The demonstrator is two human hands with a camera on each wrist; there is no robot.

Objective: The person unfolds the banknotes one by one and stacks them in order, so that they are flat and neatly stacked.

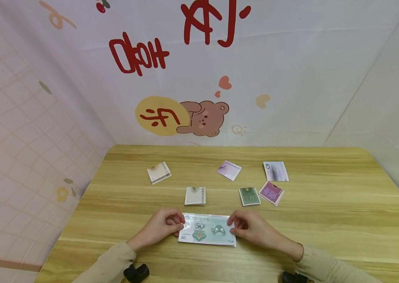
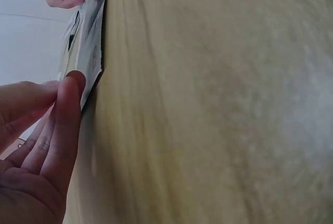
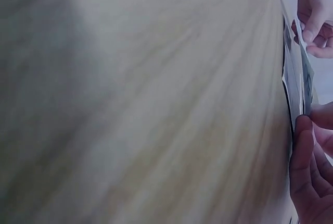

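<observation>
A pale green play banknote (image 1: 207, 231) marked 50 lies lengthwise at the near middle of the table, its printed face up. My left hand (image 1: 162, 225) pinches its left end between thumb and fingertips. At the opposite end my right hand (image 1: 253, 228) pinches the note the same way. In the left wrist view the note (image 2: 92, 44) shows nearly edge-on, with layered paper edges, low over the wood. The right wrist view also shows the thumb and fingertips of the right hand (image 3: 312, 169) on the paper edge.
Beyond the hands lie folded notes: two cream ones (image 1: 195, 196) (image 1: 158, 173), a light purple one (image 1: 229, 170), a grey-blue 10 (image 1: 276, 171), a green 2 (image 1: 250, 196) and a magenta one (image 1: 271, 193). A printed cloth wall (image 1: 291, 78) stands behind the wooden table (image 1: 341, 204).
</observation>
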